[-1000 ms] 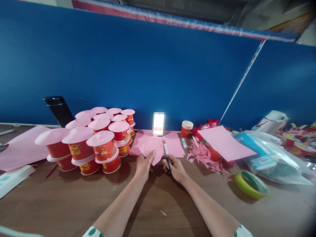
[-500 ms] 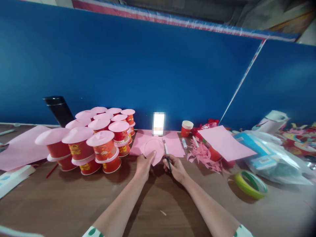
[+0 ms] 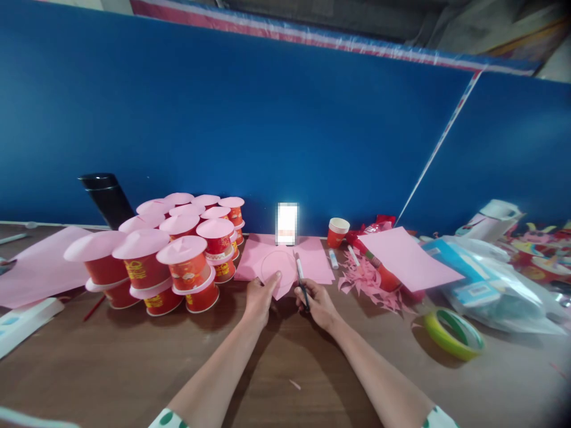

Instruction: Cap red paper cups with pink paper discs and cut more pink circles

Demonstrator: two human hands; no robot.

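My left hand (image 3: 261,297) pinches a small piece of pink paper (image 3: 280,267), its thumb lying on top. A circle is drawn in outline on that piece, and its lower end comes to a point. In my right hand (image 3: 317,302) is a pair of scissors (image 3: 300,273), held upright with the blades pointing away from me, close to the paper's right edge. Whether the blades touch the paper, I cannot tell. Behind and beneath lie larger pink sheets (image 3: 319,255). A bright, blurred-out upright panel (image 3: 286,223) stands at their back edge.
Several stacked red cups with pink paper tops (image 3: 182,252) stand at left. To the right are nested paper cups (image 3: 338,232), a glue stick (image 3: 333,259), pink paper scraps (image 3: 368,279), a pink sheet (image 3: 408,258), a plastic bag (image 3: 499,297) and a roll of tape (image 3: 439,339).
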